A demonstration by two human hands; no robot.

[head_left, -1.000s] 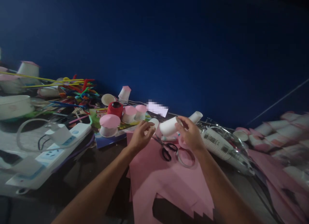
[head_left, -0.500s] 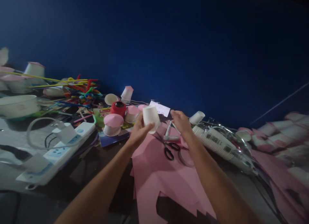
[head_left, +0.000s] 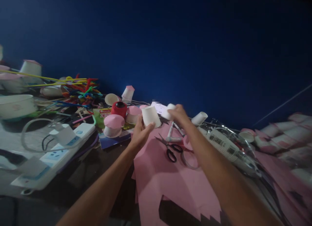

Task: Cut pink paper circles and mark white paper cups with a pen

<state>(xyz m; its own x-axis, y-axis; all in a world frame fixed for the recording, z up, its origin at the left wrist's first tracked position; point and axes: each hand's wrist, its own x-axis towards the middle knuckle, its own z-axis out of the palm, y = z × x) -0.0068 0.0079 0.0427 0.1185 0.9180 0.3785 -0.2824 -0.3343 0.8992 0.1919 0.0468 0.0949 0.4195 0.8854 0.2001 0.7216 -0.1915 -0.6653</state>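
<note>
A white paper cup (head_left: 150, 116), bottom up, is gripped in my left hand (head_left: 141, 131) over the back edge of the pink paper (head_left: 158, 174). To its right, my right hand (head_left: 179, 115) holds a small white object (head_left: 170, 111), partly hidden by the fingers, in front of a lit screen (head_left: 158, 108). Below my hands, black-handled scissors (head_left: 170, 149) lie on the pink paper beside a roll of clear tape (head_left: 189, 159) and some white sticks or tubes (head_left: 173, 139).
Pink-topped cups (head_left: 113, 122) and a red object (head_left: 119, 109) stand left of my hands. Farther left are pipe cleaners (head_left: 85, 89) and a power strip (head_left: 58, 154). Stacked cups (head_left: 219, 143) in plastic lie right, near another cup (head_left: 200, 118).
My right hand has moved slightly left, and a white object now shows at its fingers. The cup in my left hand has shifted a little left and tilted.
</note>
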